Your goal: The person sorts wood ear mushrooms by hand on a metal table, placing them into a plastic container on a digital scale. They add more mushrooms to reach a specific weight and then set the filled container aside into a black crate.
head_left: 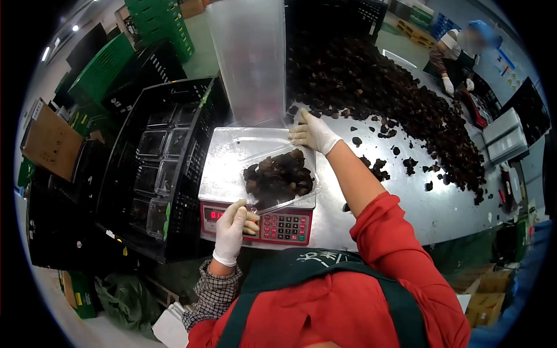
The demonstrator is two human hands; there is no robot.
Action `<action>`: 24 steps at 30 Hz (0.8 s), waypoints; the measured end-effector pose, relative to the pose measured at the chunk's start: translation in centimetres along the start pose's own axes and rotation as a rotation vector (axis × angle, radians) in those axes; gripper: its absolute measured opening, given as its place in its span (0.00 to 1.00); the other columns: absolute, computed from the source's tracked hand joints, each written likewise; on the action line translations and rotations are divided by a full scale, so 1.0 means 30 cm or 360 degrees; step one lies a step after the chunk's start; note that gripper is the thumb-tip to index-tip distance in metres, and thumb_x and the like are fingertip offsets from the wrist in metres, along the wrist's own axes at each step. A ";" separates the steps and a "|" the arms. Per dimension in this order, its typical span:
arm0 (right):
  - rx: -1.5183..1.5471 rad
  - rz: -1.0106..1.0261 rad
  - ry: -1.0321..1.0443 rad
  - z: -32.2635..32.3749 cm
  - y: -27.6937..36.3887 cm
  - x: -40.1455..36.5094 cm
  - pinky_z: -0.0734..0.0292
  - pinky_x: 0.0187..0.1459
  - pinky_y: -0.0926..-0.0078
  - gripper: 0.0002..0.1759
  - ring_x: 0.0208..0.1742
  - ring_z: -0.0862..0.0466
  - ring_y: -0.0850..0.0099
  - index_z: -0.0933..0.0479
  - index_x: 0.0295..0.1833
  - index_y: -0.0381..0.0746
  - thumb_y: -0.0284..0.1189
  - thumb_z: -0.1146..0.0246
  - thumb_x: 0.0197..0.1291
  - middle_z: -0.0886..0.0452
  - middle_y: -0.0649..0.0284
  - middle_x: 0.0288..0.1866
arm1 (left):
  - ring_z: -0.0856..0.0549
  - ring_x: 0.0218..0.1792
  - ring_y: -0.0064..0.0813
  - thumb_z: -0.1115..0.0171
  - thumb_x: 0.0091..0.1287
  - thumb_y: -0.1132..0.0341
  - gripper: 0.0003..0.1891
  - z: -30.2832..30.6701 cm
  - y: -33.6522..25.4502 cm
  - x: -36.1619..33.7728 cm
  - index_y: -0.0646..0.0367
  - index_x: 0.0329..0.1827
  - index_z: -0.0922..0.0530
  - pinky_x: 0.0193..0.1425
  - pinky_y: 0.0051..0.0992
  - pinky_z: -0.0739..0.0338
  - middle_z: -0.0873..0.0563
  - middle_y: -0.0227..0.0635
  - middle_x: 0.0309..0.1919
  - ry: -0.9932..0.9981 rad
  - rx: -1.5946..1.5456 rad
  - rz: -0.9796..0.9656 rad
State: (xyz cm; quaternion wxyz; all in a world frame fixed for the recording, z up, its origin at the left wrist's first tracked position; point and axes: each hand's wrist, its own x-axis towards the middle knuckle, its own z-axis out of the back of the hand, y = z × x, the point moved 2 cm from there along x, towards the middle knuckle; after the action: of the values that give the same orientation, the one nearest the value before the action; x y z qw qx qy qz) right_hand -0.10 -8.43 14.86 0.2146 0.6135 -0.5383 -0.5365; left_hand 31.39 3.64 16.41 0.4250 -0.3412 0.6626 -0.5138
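Note:
A clear plastic tray [281, 205] filled with dark brown, mushroom-like pieces [279, 177] rests tilted on the metal plate of a red and white scale [223, 168]. My left hand [234, 225], in a white glove, is at the tray's near left corner, its fingers closed on that corner beside the scale's lit red display [216, 215]. My right hand [313, 132], gloved too, is near the tray's far right side with its fingers spread apart. Whether it touches the tray's edge is hard to tell.
Left of the scale stands a black crate [197, 168] holding several clear trays [154, 143]. Behind it rises a tall stack of clear plastic [249, 58]. A large dark heap [371, 75] covers the metal table [458, 223]. A co-worker [461, 52] works at the far right.

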 end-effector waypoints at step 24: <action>-0.1458 0.0584 0.0093 0.067 -0.102 -0.548 0.23 0.49 0.75 0.39 0.48 0.20 0.71 0.36 0.69 0.36 0.40 0.31 0.55 0.25 0.57 0.54 | 0.14 0.28 0.30 0.42 0.66 0.73 0.12 -0.001 0.029 0.056 0.67 0.48 0.31 0.30 0.23 0.16 0.16 0.48 0.33 0.0119 -0.0350 0.0264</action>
State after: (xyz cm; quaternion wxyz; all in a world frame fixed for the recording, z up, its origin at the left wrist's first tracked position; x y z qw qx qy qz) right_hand 1.99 7.84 18.63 0.5683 0.3659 -0.3400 -0.6539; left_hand 30.66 2.36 15.20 0.4012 -0.3104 0.7561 -0.4136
